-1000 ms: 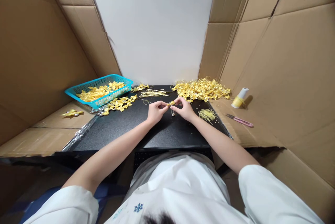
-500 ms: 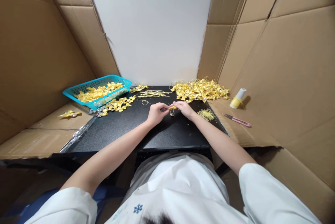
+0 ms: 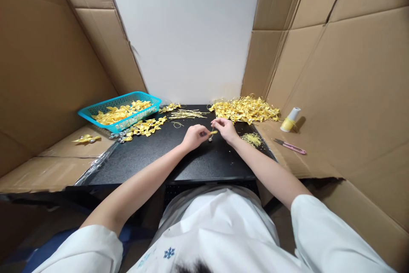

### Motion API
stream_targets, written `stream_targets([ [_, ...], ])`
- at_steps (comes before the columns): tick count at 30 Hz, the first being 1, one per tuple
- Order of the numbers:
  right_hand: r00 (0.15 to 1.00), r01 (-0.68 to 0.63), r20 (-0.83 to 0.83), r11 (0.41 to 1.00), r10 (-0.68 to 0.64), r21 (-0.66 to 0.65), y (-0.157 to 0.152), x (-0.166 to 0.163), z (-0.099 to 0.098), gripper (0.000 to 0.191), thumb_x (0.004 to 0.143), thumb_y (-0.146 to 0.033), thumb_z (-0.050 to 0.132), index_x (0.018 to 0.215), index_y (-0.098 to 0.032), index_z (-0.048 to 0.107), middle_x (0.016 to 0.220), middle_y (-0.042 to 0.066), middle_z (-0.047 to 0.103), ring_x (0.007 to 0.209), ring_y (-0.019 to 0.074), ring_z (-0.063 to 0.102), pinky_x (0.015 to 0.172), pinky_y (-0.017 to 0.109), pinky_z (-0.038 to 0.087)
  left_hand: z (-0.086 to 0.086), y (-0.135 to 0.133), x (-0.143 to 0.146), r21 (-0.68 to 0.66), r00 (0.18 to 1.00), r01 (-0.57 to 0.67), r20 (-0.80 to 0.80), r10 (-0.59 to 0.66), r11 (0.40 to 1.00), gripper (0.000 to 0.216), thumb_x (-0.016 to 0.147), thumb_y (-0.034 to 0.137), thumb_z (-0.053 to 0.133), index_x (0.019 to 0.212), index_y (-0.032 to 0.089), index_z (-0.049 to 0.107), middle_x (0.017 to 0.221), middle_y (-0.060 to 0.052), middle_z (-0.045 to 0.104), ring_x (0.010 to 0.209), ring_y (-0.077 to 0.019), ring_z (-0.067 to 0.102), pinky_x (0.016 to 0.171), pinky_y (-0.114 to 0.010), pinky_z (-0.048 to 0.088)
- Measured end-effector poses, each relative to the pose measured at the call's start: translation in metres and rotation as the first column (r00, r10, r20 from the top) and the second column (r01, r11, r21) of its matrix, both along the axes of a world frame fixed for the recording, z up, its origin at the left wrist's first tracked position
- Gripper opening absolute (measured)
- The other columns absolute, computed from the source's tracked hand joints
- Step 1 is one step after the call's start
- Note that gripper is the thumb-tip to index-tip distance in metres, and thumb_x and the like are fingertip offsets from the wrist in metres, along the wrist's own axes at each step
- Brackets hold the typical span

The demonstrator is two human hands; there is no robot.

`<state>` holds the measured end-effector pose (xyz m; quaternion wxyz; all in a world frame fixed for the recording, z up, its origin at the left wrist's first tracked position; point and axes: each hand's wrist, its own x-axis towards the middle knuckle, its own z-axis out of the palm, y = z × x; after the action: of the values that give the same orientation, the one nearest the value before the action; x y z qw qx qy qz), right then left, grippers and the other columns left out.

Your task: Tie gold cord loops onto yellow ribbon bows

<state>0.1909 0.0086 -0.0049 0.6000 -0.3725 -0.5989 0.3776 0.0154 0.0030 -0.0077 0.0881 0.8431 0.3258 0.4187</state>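
Observation:
Over the middle of the black table, my left hand (image 3: 195,137) is closed, its thumb and fingertips pinching a small yellow ribbon bow (image 3: 214,132). A small silver bell (image 3: 210,139) hangs just below the bow. Thumb and forefinger of my right hand (image 3: 226,130) pinch a thin yellow cord above the bow. Most of the bow is hidden by the fingers.
A blue basket (image 3: 119,127) of yellow bows stands at the left, with bows and bells beside it. Cut cords (image 3: 188,113) and a large bow heap (image 3: 245,110) lie behind my hands. To the right are thread scraps (image 3: 252,139), pink snips (image 3: 290,146) and a thread cone (image 3: 290,120).
My right hand has risen slightly and moved off the left fingertips, drawing the cord up. My left hand stays nearly in place with the bow.

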Motion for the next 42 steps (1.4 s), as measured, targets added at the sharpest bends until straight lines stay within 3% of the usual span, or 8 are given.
stream_targets([
  [8, 0.874, 0.138, -0.447, 0.98, -0.19, -0.146, 0.009, 0.042, 0.032, 0.019, 0.074, -0.033, 0.076, 0.081, -0.02, 0.063, 0.072, -0.004, 0.066, 0.061, 0.0066, 0.06, 0.059, 0.018, 0.052, -0.004, 0.004, 0.0, -0.166, 0.991, 0.06, -0.107, -0.079, 0.984, 0.008, 0.073, 0.02, 0.067, 0.066, 0.017, 0.07, 0.06, 0.001, 0.064, 0.053, -0.0089, 0.05, 0.056, -0.02, 0.038],
  [17, 0.865, 0.028, -0.488, 0.981, -0.121, -0.194, 0.009, 0.05, 0.038, 0.01, 0.081, -0.02, 0.072, 0.082, -0.022, 0.062, 0.071, -0.005, 0.067, 0.069, 0.0062, 0.067, 0.067, 0.015, 0.058, -0.007, 0.004, 0.0, -0.36, 0.997, 0.081, 0.037, -0.073, 0.929, 0.016, 0.071, 0.032, 0.069, 0.072, 0.016, 0.068, 0.055, 0.004, 0.056, 0.05, -0.0082, 0.044, 0.051, -0.02, 0.034],
  [22, 0.818, -0.07, -0.569, 0.967, -0.084, -0.244, 0.006, 0.046, 0.039, 0.016, 0.079, -0.006, 0.068, 0.08, -0.022, 0.064, 0.073, -0.006, 0.068, 0.073, 0.0047, 0.067, 0.072, 0.013, 0.057, -0.007, 0.001, 0.002, -0.537, 0.963, 0.218, 0.255, -0.089, 0.815, 0.025, 0.072, 0.037, 0.07, 0.083, 0.015, 0.071, 0.072, -0.002, 0.07, 0.063, -0.0123, 0.06, 0.062, -0.024, 0.046],
  [26, 0.809, -0.104, -0.579, 0.945, -0.102, -0.311, 0.004, 0.041, 0.036, 0.012, 0.082, -0.012, 0.068, 0.083, -0.022, 0.062, 0.077, -0.005, 0.071, 0.071, 0.0055, 0.067, 0.067, 0.015, 0.056, -0.005, -0.002, 0.006, -0.671, 0.89, 0.361, 0.456, -0.023, 0.648, 0.027, 0.066, 0.037, 0.075, 0.078, 0.014, 0.069, 0.086, -0.008, 0.074, 0.077, -0.0157, 0.067, 0.073, -0.028, 0.053],
  [29, 0.854, -0.093, -0.512, 0.942, -0.09, -0.321, 0.003, 0.039, 0.032, 0.014, 0.082, -0.023, 0.071, 0.085, -0.023, 0.058, 0.081, -0.004, 0.072, 0.071, 0.0083, 0.068, 0.064, 0.019, 0.055, -0.002, -0.005, 0.007, -0.72, 0.826, 0.439, 0.558, 0.074, 0.538, 0.028, 0.065, 0.036, 0.078, 0.077, 0.013, 0.066, 0.084, -0.009, 0.073, 0.073, -0.0143, 0.067, 0.071, -0.028, 0.054],
  [31, 0.896, -0.072, -0.436, 0.94, -0.086, -0.334, 0.002, 0.037, 0.028, 0.017, 0.082, -0.031, 0.071, 0.084, -0.023, 0.056, 0.069, -0.005, 0.066, 0.06, 0.0083, 0.063, 0.058, 0.02, 0.053, -0.001, -0.006, 0.008, -0.73, 0.804, 0.446, 0.581, 0.127, 0.518, 0.03, 0.064, 0.033, 0.08, 0.079, 0.013, 0.065, 0.077, -0.007, 0.072, 0.065, -0.0115, 0.065, 0.067, -0.027, 0.054],
  [37, 0.997, -0.024, -0.073, 0.974, 0.008, -0.225, -0.01, 0.012, 0.012, 0.036, 0.066, -0.047, 0.077, 0.071, -0.021, 0.052, 0.05, -0.011, 0.035, 0.042, 0.0046, 0.031, 0.046, 0.021, 0.033, -0.005, -0.004, 0.008, -0.699, 0.811, 0.356, 0.561, 0.167, 0.62, 0.05, 0.057, 0.034, 0.085, 0.096, 0.013, 0.062, 0.064, -0.001, 0.069, 0.054, -0.0097, 0.062, 0.057, -0.024, 0.052],
  [42, 0.927, 0.084, 0.369, 0.996, -0.07, -0.021, -0.023, -0.004, 0.003, 0.033, 0.057, -0.044, 0.08, 0.07, -0.02, 0.062, 0.049, -0.011, 0.029, 0.047, 0.0066, 0.026, 0.049, 0.024, 0.025, -0.009, 0.0, 0.006, -0.695, 0.817, 0.3, 0.541, 0.201, 0.653, 0.05, 0.056, 0.042, 0.085, 0.089, 0.013, 0.061, 0.063, -0.003, 0.069, 0.058, -0.013, 0.065, 0.059, -0.026, 0.053],
])
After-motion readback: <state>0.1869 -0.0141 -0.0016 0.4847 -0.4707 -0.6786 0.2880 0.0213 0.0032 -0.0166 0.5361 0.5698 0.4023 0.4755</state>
